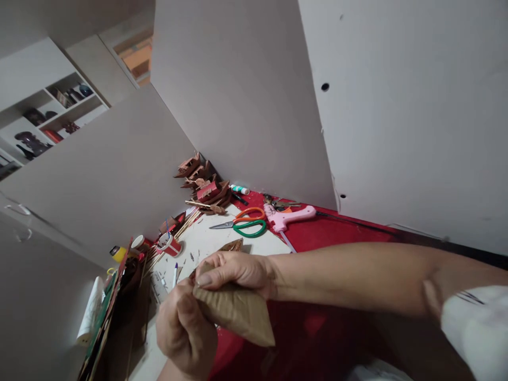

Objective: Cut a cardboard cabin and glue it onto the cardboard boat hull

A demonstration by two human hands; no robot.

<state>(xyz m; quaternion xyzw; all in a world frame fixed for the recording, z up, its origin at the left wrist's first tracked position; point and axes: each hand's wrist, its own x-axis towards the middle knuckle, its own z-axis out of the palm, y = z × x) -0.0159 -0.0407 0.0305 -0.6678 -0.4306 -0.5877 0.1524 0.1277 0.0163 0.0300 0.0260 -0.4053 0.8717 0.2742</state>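
My right hand (238, 271) pinches the upper edge of a tan, creased piece of cardboard (242, 315) between thumb and fingers. My left hand (186, 325) is closed at the left end of the same piece, its thumb bent over the curled fingers. The cardboard tapers to a pointed corner at the lower right. Just behind the hands, a small brown model boat (231, 246) shows in part on the white board; the rest is hidden by my right hand.
Scissors (242, 225) with orange and green handles lie beyond the hands. A pink glue gun (291, 216) rests on the red cloth (337, 233). Model boats (204, 185) are stacked against the grey panel. Paper cups (169, 245), sticks and cardboard sheets (105, 317) stand left.
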